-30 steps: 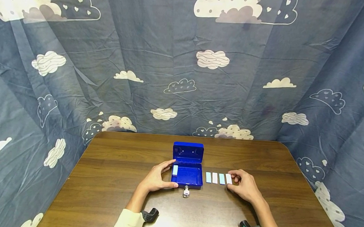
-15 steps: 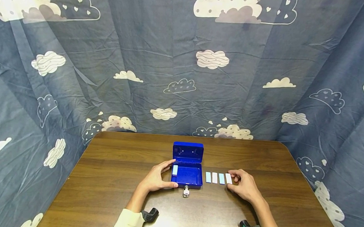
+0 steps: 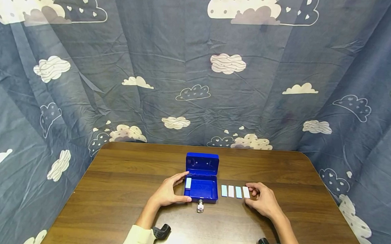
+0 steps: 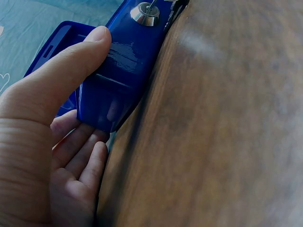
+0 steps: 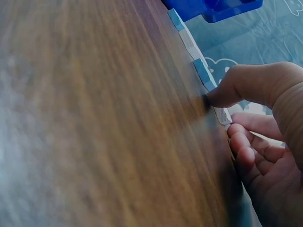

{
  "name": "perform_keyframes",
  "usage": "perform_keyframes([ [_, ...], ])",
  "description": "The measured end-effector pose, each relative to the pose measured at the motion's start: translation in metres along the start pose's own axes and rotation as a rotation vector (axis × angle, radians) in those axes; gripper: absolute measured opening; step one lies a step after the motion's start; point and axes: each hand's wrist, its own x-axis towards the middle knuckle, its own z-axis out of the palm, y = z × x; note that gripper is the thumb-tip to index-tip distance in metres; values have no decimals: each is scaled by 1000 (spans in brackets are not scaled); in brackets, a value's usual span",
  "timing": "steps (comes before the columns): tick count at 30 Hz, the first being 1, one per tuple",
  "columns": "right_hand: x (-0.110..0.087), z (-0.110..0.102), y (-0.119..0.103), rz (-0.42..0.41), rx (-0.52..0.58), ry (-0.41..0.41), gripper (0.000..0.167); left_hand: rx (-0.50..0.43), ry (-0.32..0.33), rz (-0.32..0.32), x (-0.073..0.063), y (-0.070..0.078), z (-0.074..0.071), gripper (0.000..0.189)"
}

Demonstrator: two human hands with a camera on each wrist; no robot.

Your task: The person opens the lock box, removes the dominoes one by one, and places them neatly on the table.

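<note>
A blue metal cash box (image 3: 205,191) stands on the table with its lid (image 3: 202,163) raised. My left hand (image 3: 165,193) holds its left side, thumb on the front corner and a finger at the back corner. In the left wrist view the thumb presses on the box front (image 4: 120,61) near a silver lock (image 4: 144,14). One pale block (image 3: 188,182) lies in the box's left end. Right of the box, light blue and white blocks form a row. My right hand (image 3: 261,200) pinches the rightmost white block (image 3: 246,192) by its ends.
A key with a tag (image 3: 200,206) hangs at the box's front. The row includes a light blue block (image 3: 224,190), a white block (image 3: 231,191) and another light blue block (image 3: 238,192). Behind the wooden table (image 3: 130,159) hangs a cloud-patterned curtain (image 3: 165,69).
</note>
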Motion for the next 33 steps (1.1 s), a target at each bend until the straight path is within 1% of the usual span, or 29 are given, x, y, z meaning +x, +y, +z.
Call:
perform_keyframes([
  [6, -1, -2, -2, 8, 5, 2, 49, -5, 1, -1, 0, 0, 0, 97],
  [14, -4, -2, -3, -5, 17, 6, 52, 6, -2, 2, 0, -2, -1, 97],
  [24, 0, -3, -13, -8, 49, 23, 47, 7, -5, -4, -1, -1, -1, 97],
  [26, 1, -2, -16, -18, 56, 26, 46, 8, -7, -2, -1, 0, -1, 97],
  [30, 4, 0, -23, -64, 70, 36, 43, 9, -7, 0, -1, 1, -1, 97],
  [33, 8, 2, -31, -96, 99, 50, 42, 9, -3, 6, -1, 2, -1, 97],
])
